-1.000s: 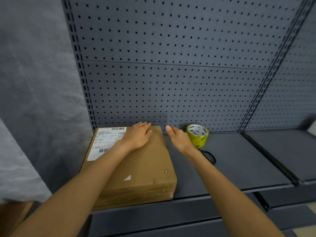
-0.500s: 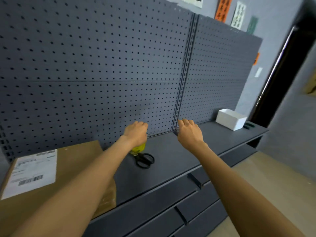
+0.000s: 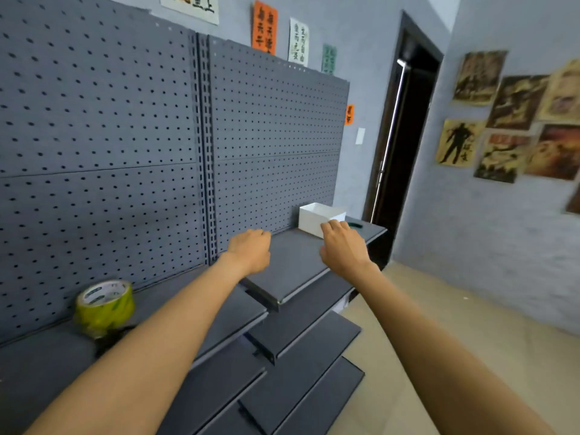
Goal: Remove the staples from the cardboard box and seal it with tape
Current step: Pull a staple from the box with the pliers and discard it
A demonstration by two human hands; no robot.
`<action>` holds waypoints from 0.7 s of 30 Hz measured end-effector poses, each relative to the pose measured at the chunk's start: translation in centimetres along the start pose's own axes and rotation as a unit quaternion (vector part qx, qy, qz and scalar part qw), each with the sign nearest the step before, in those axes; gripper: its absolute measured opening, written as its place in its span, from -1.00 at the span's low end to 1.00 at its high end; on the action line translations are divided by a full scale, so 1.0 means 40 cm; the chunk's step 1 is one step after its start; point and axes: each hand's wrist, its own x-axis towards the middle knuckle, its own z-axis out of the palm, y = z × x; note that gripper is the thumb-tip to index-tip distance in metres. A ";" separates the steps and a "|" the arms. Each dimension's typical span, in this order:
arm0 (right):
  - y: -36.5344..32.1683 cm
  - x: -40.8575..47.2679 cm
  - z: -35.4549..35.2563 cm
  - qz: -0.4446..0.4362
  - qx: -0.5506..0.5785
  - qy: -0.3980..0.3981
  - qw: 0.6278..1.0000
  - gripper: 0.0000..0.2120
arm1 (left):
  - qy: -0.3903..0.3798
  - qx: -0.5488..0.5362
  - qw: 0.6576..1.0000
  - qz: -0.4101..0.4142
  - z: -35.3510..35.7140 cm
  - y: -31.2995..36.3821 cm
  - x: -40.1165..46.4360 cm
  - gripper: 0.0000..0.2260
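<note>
While both arms are reaching along the shelf (image 3: 292,271), the right hand (image 3: 343,246) is nearing the white bin (image 3: 314,216), fingers loosely curled, gripping nothing; the left hand (image 3: 251,251) is curling empty too. The tape (image 3: 105,306) is lying well back and left of the left fingers. The box is out of view.

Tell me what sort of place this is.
Probably a stockroom or small shop's packing corner: grey pegboard shelving with a roll of tape and a white bin on its shelves, paper notices on the wall above.
</note>
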 end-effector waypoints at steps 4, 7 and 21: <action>0.189 0.012 0.007 0.030 -0.004 0.022 0.999 -0.73 | 0.026 -0.007 0.999 0.024 0.018 0.155 0.123 -0.83; 0.292 0.014 0.027 0.035 -0.012 0.015 0.999 -0.72 | 0.022 -0.013 0.999 0.034 0.045 0.232 0.193 -0.81; 0.560 0.179 0.239 0.056 0.003 -0.016 0.998 -0.74 | 0.002 0.004 0.998 0.068 0.193 0.395 0.528 -0.79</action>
